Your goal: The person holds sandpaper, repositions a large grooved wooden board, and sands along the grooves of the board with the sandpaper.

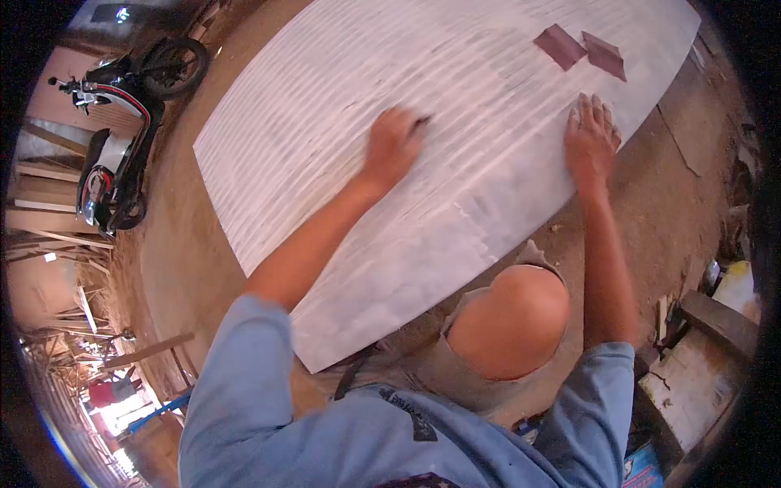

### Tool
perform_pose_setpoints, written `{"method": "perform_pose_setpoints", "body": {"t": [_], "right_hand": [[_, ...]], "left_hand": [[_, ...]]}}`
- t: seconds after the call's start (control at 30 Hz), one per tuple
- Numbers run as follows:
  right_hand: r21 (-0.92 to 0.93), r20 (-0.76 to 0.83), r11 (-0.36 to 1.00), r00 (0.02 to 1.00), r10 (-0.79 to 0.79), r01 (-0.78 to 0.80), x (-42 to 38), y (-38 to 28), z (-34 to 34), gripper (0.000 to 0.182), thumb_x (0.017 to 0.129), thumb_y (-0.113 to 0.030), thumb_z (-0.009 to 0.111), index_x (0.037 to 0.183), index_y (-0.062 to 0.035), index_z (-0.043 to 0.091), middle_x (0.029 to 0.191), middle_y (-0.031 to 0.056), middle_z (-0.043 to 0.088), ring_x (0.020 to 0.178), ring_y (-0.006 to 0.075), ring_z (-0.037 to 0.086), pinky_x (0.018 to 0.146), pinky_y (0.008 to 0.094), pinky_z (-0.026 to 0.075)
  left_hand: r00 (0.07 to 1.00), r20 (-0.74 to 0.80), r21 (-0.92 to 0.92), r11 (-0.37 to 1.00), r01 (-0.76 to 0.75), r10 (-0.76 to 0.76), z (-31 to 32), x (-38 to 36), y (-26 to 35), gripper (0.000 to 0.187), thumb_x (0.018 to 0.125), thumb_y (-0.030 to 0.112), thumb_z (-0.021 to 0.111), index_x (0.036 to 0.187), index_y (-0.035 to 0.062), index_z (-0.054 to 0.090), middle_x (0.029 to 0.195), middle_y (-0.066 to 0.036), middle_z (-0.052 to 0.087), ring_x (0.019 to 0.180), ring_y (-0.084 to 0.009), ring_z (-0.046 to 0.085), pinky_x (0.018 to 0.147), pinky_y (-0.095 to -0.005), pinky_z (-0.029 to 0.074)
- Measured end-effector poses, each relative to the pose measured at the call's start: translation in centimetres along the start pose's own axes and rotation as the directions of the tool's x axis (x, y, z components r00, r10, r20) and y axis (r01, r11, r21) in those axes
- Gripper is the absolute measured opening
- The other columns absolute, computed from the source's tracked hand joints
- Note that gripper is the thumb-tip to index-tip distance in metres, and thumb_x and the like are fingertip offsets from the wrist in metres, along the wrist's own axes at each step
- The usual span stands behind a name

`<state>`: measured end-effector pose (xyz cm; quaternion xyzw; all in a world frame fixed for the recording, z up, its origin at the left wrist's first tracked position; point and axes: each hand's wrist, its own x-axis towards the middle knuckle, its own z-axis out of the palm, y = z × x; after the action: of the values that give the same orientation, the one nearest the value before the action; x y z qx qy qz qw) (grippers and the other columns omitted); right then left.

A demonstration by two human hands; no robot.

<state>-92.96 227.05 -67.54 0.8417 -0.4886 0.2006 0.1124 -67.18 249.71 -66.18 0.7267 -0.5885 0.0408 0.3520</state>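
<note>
A large white panel (488,191) with ridged, streaky grooves lies in front of me. My left hand (392,145) is closed and pressed to the middle of the panel, slightly blurred. A dark edge of what looks like sandpaper (421,122) sticks out at its fingertips; the rest is hidden under the hand. Flat on the panel near its right edge rests my right hand (592,138), fingers stretched out and whitish with dust. Beyond it, two reddish-brown pieces of sandpaper (560,46) lie side by side on the panel.
A motorbike (122,146) stands on the dirt floor (175,220) at the left. Wooden planks and scraps (61,211) are stacked behind it. My bent knee (512,321) is close to the panel's near edge. Timber pieces (720,321) lie at the right.
</note>
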Motion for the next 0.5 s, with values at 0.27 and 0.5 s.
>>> {"method": "perform_pose_setpoints", "body": {"t": [0.27, 0.5], "right_hand": [[0.128, 0.104, 0.989, 0.991, -0.086, 0.073, 0.3, 2.3, 1.7, 0.047, 0.101, -0.034, 0.043, 0.142, -0.0144, 0.047, 0.149, 0.0112, 0.044, 0.138, 0.0291, 0.04, 0.112, 0.0441, 0.032], [-0.012, 0.006, 0.995, 0.995, -0.097, 0.097, 1.1, 2.7, 3.0, 0.042, 0.1, -0.033, 0.047, 0.136, -0.0133, 0.055, 0.144, 0.011, 0.051, 0.133, 0.0289, 0.047, 0.106, 0.0459, 0.038]], "left_hand": [[0.997, 0.062, 0.257, 0.966, 0.022, -0.039, 4.9, 5.6, 2.5, 0.009, 0.083, 0.011, 0.057, 0.084, 0.0056, 0.064, 0.095, -0.014, 0.063, 0.098, -0.0317, 0.058, 0.085, -0.0444, 0.045], [0.972, 0.046, 0.47, 0.864, 0.183, -0.231, -19.0, -25.0, -3.8, 0.011, 0.084, 0.02, 0.068, 0.09, 0.0106, 0.069, 0.086, -0.01, 0.062, 0.086, -0.0278, 0.059, 0.08, -0.0421, 0.045]]}}
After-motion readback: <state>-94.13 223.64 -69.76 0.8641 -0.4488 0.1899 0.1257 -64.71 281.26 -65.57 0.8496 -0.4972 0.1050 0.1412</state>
